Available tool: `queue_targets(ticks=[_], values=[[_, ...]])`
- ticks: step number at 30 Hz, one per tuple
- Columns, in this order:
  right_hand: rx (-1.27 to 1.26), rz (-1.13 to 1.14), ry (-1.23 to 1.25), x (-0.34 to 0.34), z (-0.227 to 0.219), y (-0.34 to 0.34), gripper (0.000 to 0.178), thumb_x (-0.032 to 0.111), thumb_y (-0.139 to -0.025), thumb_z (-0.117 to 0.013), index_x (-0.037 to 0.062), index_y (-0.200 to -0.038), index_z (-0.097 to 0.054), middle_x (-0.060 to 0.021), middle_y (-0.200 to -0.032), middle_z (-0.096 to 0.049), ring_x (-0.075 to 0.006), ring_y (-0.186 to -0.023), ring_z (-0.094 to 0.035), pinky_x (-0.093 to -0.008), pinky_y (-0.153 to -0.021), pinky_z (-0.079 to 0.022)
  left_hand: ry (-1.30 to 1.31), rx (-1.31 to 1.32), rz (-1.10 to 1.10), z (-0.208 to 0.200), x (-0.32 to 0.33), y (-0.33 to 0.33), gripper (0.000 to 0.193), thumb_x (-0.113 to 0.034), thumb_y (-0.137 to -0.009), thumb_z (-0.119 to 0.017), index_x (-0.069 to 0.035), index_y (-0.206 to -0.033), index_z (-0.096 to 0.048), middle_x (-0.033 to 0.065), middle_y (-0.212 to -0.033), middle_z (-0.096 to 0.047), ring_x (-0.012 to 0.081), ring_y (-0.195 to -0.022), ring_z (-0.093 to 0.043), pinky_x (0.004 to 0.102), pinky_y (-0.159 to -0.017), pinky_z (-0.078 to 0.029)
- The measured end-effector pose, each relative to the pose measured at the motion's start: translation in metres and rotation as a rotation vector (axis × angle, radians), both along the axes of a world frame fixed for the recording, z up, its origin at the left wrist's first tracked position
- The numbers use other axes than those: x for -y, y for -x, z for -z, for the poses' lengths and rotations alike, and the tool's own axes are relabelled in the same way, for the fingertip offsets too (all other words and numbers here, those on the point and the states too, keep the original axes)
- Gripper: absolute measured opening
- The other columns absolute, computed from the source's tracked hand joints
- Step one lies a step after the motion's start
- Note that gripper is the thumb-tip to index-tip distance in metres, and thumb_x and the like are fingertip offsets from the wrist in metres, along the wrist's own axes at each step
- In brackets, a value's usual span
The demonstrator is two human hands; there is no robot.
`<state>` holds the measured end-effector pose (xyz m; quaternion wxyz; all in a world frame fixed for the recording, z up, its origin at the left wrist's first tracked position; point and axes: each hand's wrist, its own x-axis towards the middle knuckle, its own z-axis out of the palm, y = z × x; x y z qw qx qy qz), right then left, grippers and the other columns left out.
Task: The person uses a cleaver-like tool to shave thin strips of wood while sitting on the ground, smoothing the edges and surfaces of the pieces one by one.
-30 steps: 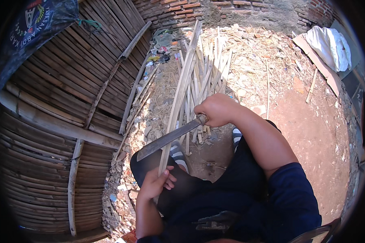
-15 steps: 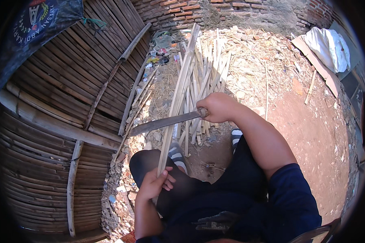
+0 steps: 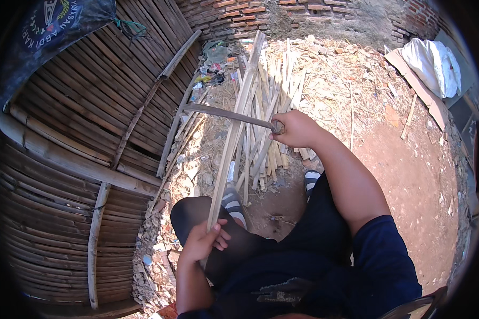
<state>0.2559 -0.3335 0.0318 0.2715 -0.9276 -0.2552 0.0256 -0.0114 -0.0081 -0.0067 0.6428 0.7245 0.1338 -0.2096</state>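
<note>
My left hand (image 3: 206, 239) grips the near end of a long bamboo strip (image 3: 231, 141) beside my left thigh. From there the strip slants up and away, its far end lying over a pile of split bamboo (image 3: 269, 114). In my right hand (image 3: 295, 129) is the handle of a machete (image 3: 231, 114). Its long grey blade points left and crosses over the strip about midway along it. Whether the blade touches the strip I cannot tell. My right fingers wrap the handle and are partly hidden.
A bamboo-slat wall (image 3: 64, 138) runs along the left, with a dark blue banner (image 3: 53, 37) at its top. A brick wall (image 3: 303, 16) closes the far side. At the far right lie a white sack (image 3: 434, 66) and a cardboard sheet (image 3: 418, 87). My sandalled feet rest near the pile.
My right hand and the machete have moved farther away along the bamboo strip, and the blade tip has swung upward. My left hand and the strip have hardly moved.
</note>
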Motion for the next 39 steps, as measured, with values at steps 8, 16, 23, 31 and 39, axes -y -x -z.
queue_targets(ticks=[8, 16, 23, 31, 39], values=[[-0.042, -0.201, 0.119, -0.005, -0.008, 0.003, 0.04, 0.033, -0.082, -0.08, 0.0085, -0.112, -0.072, -0.0208, -0.098, -0.073, -0.0399, -0.1, -0.07, -0.0496, -0.089, -0.055, -0.068, 0.025, 0.03, -0.001, 0.002, 0.002, 0.039, -0.027, -0.112, -0.049, 0.006, -0.133, -0.055, 0.0143, -0.094, -0.073, 0.0175, -0.073, -0.071, 0.0293, -0.065, -0.059], [-0.075, 0.035, 0.029, 0.018, -0.007, -0.015, 0.049, 0.039, -0.085, -0.08, 0.0044, -0.12, -0.072, -0.0229, -0.108, -0.073, -0.0411, -0.104, -0.07, -0.0477, -0.094, -0.055, -0.099, 0.027, 0.025, -0.003, 0.002, 0.001, 0.038, -0.027, -0.112, -0.049, 0.005, -0.132, -0.055, 0.014, -0.094, -0.073, 0.0175, -0.073, -0.071, 0.029, -0.066, -0.059], [-0.048, -0.416, 0.279, -0.017, -0.023, 0.03, 0.044, 0.037, -0.081, -0.082, 0.0092, -0.114, -0.074, -0.0192, -0.101, -0.074, -0.0377, -0.101, -0.072, -0.0485, -0.086, -0.056, -0.028, 0.019, 0.049, 0.003, -0.002, 0.003, 0.037, -0.026, -0.112, -0.05, 0.004, -0.132, -0.056, 0.014, -0.095, -0.073, 0.0178, -0.074, -0.071, 0.0294, -0.067, -0.059], [-0.034, 0.2, -0.128, 0.034, 0.006, -0.034, 0.046, 0.038, -0.085, -0.08, -0.0004, -0.108, -0.071, -0.0228, -0.1, -0.074, -0.038, -0.099, -0.072, -0.0472, -0.088, -0.056, -0.053, 0.059, 0.068, 0.004, -0.002, 0.002, 0.035, -0.024, -0.112, -0.05, 0.004, -0.133, -0.056, 0.0141, -0.094, -0.073, 0.0186, -0.075, -0.072, 0.0304, -0.067, -0.06], [0.061, -0.407, 0.292, -0.025, -0.016, 0.032, 0.038, 0.039, -0.082, -0.081, 0.0094, -0.103, -0.073, -0.0204, -0.092, -0.073, -0.0409, -0.094, -0.071, -0.0504, -0.082, -0.055, -0.03, 0.034, 0.05, 0.001, 0.001, 0.002, 0.036, -0.024, -0.112, -0.049, 0.004, -0.134, -0.057, 0.0141, -0.095, -0.073, 0.0186, -0.076, -0.072, 0.0305, -0.068, -0.06]])
